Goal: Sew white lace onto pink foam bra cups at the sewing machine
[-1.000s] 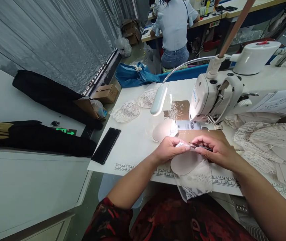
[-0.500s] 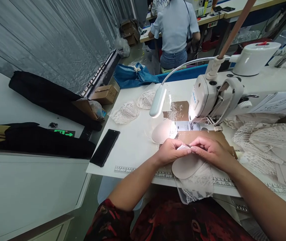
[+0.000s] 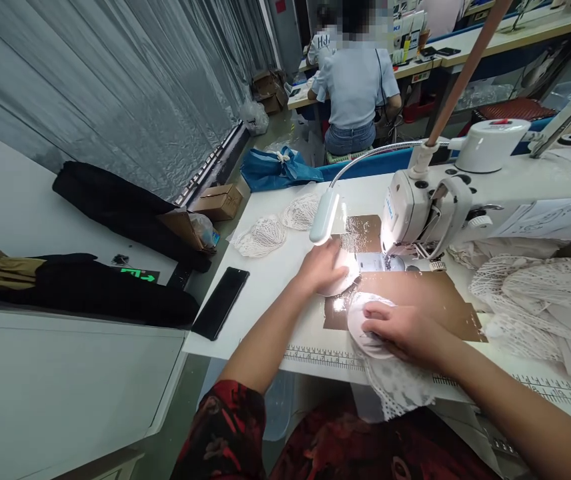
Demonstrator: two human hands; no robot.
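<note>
My left hand (image 3: 321, 268) grips the edge of a pale bra cup (image 3: 341, 283) lying left of the needle area, thumb across its top. Nearer to me, my right hand (image 3: 401, 328) has its curled fingers on a second bra cup (image 3: 361, 323), whose white inner side faces up. White lace (image 3: 400, 387) hangs from this cup over the table's front edge. Something small and dark shows under the right fingers, too unclear to name. The white sewing machine (image 3: 410, 210) stands just beyond, its needle plate (image 3: 369, 261) lit brightly.
A lamp (image 3: 323, 217) on a bendy neck hangs above the left hand. Two lace cups (image 3: 264, 236) and a black phone (image 3: 220, 303) lie to the left. Lace pieces (image 3: 530, 287) are piled at the right. A person (image 3: 355, 87) sits at the table ahead.
My hands, together over the near cup before, have moved apart. The left has gone forward onto the cup by the needle; the right has settled on the near cup, now turned white side up.
</note>
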